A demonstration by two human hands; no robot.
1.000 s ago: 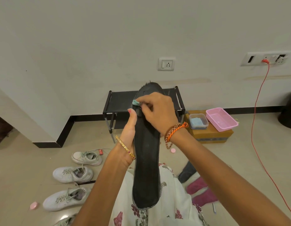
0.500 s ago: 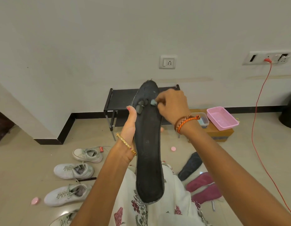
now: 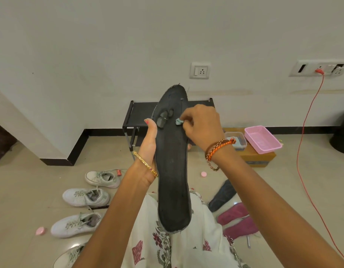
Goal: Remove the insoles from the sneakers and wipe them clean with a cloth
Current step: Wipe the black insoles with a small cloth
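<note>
- Black insole (image 3: 172, 171): held upright in mid-air above the person's lap, toe end up.
- Left hand (image 3: 149, 146): clasps the insole's left edge, thumb alongside it.
- Right hand (image 3: 201, 126): fingers curled, pinching a small teal cloth (image 3: 178, 121) against the insole's upper right part.
- White sneakers (image 3: 86, 197): on the floor (image 3: 32, 190), lower left.
- Pink insoles (image 3: 236, 219): floor, lower right.
</note>
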